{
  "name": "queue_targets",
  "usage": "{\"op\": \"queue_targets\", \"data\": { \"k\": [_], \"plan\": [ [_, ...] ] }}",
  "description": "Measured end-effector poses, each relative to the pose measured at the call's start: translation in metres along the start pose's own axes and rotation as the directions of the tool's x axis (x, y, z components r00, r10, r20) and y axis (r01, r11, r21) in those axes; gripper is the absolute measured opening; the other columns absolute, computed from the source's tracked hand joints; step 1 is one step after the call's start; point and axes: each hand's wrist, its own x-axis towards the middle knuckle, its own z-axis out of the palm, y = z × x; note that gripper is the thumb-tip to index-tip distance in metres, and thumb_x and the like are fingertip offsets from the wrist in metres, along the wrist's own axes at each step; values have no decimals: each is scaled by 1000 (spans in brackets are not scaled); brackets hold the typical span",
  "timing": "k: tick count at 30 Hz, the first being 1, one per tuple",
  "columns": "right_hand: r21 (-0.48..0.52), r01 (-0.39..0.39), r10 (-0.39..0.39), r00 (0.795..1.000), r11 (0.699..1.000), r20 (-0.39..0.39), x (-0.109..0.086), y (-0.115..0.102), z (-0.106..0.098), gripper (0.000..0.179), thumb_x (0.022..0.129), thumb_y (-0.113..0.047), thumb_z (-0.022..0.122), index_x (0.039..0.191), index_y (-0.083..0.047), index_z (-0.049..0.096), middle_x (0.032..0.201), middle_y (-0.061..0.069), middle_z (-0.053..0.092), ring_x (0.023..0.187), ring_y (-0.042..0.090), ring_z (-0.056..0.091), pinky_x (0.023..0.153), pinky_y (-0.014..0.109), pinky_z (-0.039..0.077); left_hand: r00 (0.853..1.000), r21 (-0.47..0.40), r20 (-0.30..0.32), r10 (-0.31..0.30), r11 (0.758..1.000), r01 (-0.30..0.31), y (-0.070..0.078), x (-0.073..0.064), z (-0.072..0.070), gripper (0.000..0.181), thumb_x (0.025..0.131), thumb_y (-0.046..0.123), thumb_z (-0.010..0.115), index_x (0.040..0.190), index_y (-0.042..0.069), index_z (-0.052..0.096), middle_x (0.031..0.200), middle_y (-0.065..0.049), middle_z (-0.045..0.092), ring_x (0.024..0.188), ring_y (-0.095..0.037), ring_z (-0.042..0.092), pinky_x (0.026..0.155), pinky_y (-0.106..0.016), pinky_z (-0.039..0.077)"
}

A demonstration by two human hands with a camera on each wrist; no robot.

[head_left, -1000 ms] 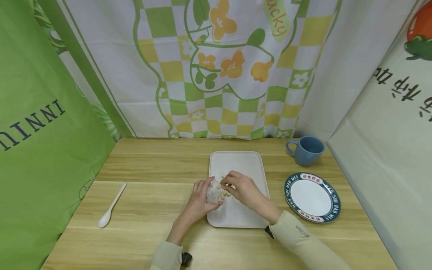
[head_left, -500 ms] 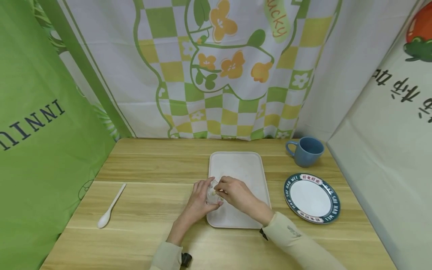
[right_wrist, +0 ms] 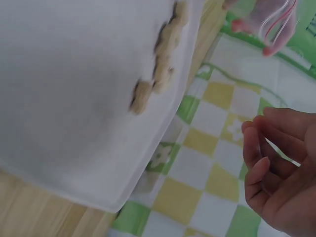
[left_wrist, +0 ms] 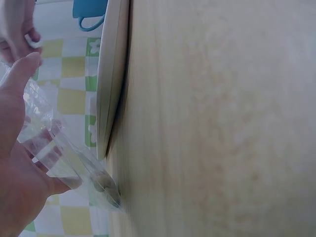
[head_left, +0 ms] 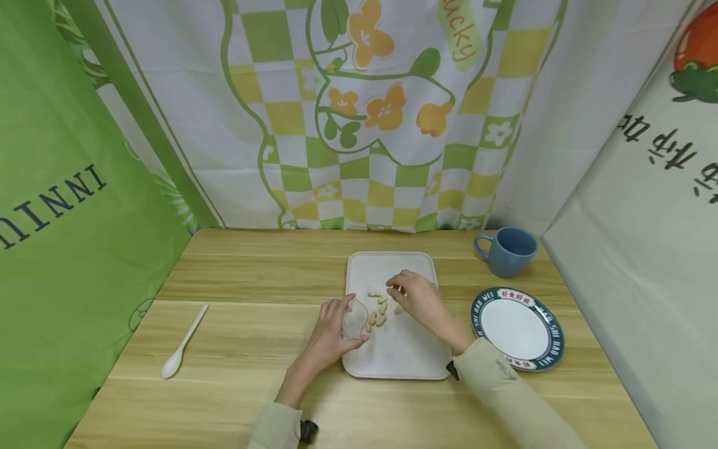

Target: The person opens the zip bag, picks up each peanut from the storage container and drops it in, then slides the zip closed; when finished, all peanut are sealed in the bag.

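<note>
My left hand grips a clear zip bag at the left side of a white tray, its mouth spread and facing right. In the left wrist view a peanut shows low inside the bag. Several unshelled peanuts lie on the tray just right of the bag. Above the tray's right half is my right hand, partly over one peanut. The right wrist view shows this hand with loosely bent fingers and nothing visible between them.
A white spoon lies on the table at the left. Right of the tray sit a green-rimmed plate and, behind it, a blue mug. A patterned curtain hangs along the table's back edge.
Half a second ago my right hand was at the bag's mouth with a peanut there; now it is away to the right and back over the tray. My left hand keeps its place.
</note>
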Motion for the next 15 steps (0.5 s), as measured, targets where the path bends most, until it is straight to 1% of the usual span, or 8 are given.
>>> {"op": "queue_targets", "data": {
  "k": [3, 6, 9, 12, 15],
  "plan": [
    [-9, -98, 99, 993, 995, 71, -2, 15, 0, 10, 83, -5, 73, 93, -4, 73, 80, 1, 64, 70, 13, 59, 60, 26, 48, 1000, -1, -3, -3, 1000, 3, 1, -1, 0, 84, 74, 31, 83, 142, 9, 39, 121, -13, 51, 120, -32, 41, 94, -48, 43],
    [-5, -152, 151, 978, 988, 141, -5, 27, 4, 10, 83, -1, 71, 93, -1, 73, 80, 4, 65, 71, 15, 60, 62, 28, 50, 1000, 8, -7, -3, 1000, 3, 0, -2, 1, 85, 73, 31, 83, 142, 9, 39, 121, -13, 51, 119, -32, 41, 94, -48, 44],
    [-27, -168, 170, 965, 985, 201, -8, 35, 9, 12, 81, 1, 71, 93, -1, 73, 79, 5, 66, 72, 17, 61, 63, 30, 50, 1000, 15, -2, -8, 1000, 8, -1, -2, 1, 86, 73, 31, 83, 143, 10, 38, 121, -13, 51, 119, -31, 41, 94, -48, 44],
    [-54, -184, 192, 944, 981, 270, -11, 41, 13, 18, 79, 3, 70, 96, -4, 73, 81, 5, 65, 75, 19, 62, 65, 32, 51, 1000, 13, 4, -14, 1000, 14, -2, -2, 2, 86, 74, 32, 83, 143, 12, 37, 121, -13, 51, 119, -31, 41, 94, -48, 43],
    [-75, -178, 193, 929, 981, 314, -14, 44, 16, 22, 79, 4, 68, 98, -6, 74, 82, 4, 63, 77, 20, 61, 66, 33, 51, 1000, -4, 6, -16, 1000, 16, -2, -1, 3, 85, 73, 32, 83, 143, 12, 38, 122, -15, 51, 119, -31, 41, 95, -47, 43]
  ]
}}
